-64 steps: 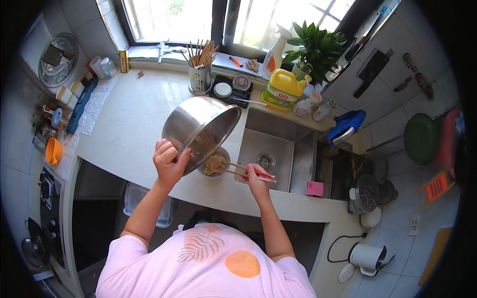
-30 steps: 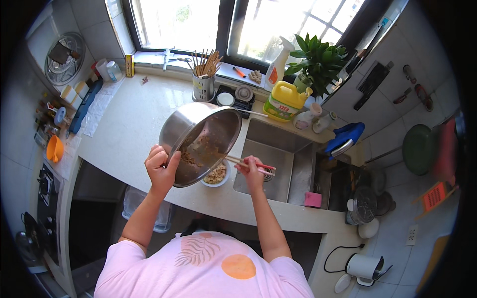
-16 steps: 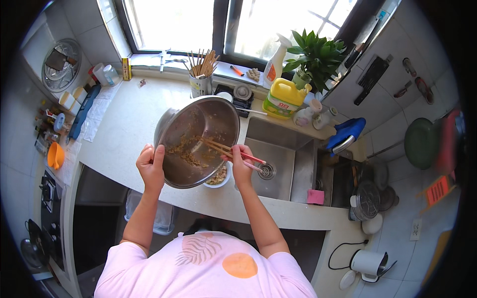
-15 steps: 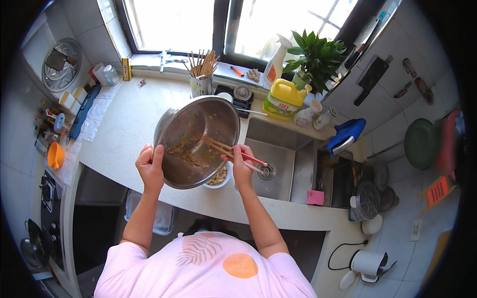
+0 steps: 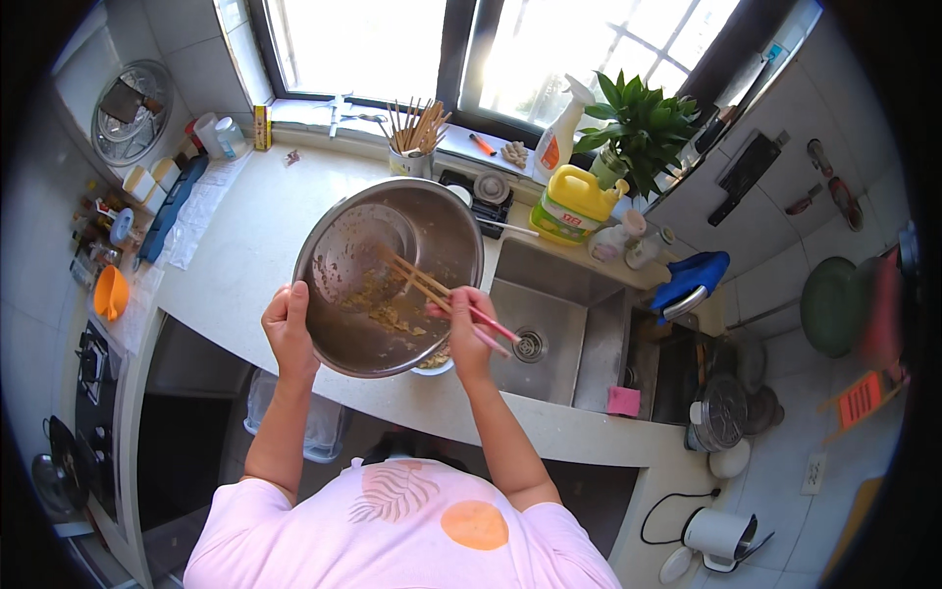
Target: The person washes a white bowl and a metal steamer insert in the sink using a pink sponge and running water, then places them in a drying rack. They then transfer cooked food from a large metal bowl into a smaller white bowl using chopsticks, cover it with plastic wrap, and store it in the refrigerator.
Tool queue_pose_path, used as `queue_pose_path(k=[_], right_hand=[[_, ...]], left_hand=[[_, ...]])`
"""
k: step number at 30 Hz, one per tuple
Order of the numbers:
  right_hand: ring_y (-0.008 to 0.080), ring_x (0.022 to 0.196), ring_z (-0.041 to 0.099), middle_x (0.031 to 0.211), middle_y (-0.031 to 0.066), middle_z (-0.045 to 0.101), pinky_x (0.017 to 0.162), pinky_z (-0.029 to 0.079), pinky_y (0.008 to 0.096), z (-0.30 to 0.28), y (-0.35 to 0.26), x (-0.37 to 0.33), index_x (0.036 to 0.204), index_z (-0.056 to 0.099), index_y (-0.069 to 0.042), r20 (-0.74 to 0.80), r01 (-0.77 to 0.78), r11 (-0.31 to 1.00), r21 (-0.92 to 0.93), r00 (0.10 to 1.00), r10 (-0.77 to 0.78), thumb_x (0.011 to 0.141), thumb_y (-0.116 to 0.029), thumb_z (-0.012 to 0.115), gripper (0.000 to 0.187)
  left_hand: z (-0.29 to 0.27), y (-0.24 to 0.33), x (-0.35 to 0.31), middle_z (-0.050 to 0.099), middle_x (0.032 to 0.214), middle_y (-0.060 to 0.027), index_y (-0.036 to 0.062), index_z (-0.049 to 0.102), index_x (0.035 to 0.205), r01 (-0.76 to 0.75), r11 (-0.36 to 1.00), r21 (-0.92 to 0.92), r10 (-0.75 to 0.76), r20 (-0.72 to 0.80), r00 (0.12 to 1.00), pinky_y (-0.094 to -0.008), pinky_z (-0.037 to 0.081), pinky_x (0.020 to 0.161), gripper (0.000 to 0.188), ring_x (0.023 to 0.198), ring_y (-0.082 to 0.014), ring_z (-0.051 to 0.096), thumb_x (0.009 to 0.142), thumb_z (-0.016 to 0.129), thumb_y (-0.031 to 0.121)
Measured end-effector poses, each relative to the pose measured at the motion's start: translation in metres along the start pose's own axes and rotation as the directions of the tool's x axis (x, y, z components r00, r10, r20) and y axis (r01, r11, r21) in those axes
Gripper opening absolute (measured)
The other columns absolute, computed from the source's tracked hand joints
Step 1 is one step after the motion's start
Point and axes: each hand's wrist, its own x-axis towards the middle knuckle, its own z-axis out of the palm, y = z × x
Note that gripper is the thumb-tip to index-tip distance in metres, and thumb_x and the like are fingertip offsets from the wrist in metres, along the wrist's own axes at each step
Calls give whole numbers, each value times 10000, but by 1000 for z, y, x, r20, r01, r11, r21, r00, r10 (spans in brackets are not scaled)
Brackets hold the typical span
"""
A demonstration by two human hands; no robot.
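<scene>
My left hand (image 5: 290, 329) grips the left rim of a large steel mixing bowl (image 5: 339, 231), which is tilted so that its inside faces me. Remains of a brownish minced filling (image 5: 385, 306) cling to the bowl's wall and lower side. In my right hand (image 5: 469, 324) is a pair of wooden chopsticks (image 5: 422, 282) with pink-red ends, their tips inside the mixing bowl by the filling. Partly hidden under the mixing bowl's lower right edge is a small white bowl (image 5: 435, 369) with some of the same filling in it.
Right of the mixing bowl is a steel sink (image 5: 540, 294), with a pink sponge (image 5: 623, 401) at its front edge. Behind stand a chopstick holder (image 5: 410, 162), a yellow jug (image 5: 572, 204), a spray bottle (image 5: 562, 128) and a potted plant (image 5: 643, 123). An orange bowl (image 5: 111, 293) lies far left.
The mixing bowl has turned more openly toward me and covers more of the small white bowl. The chopstick tips have shifted left and up inside it.
</scene>
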Motion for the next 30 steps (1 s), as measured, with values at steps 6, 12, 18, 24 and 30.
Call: queue_pose_path(k=[6, 12, 18, 24, 30], right_hand=[[158, 704, 610, 782, 79, 554, 631, 487, 260, 11, -16, -40, 932, 500, 4, 349, -2, 985, -175, 935, 64, 898, -130, 469, 142], [137, 650, 590, 802, 77, 553, 594, 495, 233, -4, -4, -37, 879, 543, 2, 145, -70, 989, -132, 985, 89, 870, -89, 511, 97], [141, 624, 580, 794, 70, 543, 590, 500, 244, -1, 5, -42, 860, 529, 0, 116, -163, 983, -87, 978, 173, 905, -140, 459, 163], [136, 625, 562, 781, 67, 530, 576, 501, 248, 3, -9, -28, 859, 516, -4, 101, -43, 997, -62, 994, 49, 905, -134, 458, 149], [170, 630, 601, 773, 78, 535, 573, 488, 245, -12, -10, -40, 857, 522, 13, 111, -165, 981, -98, 978, 175, 902, -124, 462, 156]], left_hand=[[-7, 2, -2, 365, 638, 57, 72, 438, 555, 66, 995, -72, -68, -23, 997, -197, 285, 550, 348, 599, -32, 323, 859, 569, 181], [-10, 7, -7, 375, 649, 49, 74, 422, 546, 90, 990, -113, -93, -21, 995, -200, 286, 546, 361, 595, -33, 322, 856, 573, 182], [-13, 2, -7, 368, 648, 43, 76, 383, 522, 82, 995, -66, -83, -22, 996, -216, 274, 549, 392, 598, -43, 310, 852, 576, 161], [-10, 12, -11, 356, 640, 41, 75, 361, 515, 90, 994, -66, -91, -7, 996, -220, 268, 566, 406, 609, -48, 307, 842, 589, 153], [-8, 15, -13, 322, 624, 42, 84, 322, 509, 10, 1000, -7, -10, -23, 1000, -221, 250, 564, 422, 599, -58, 277, 832, 590, 127]])
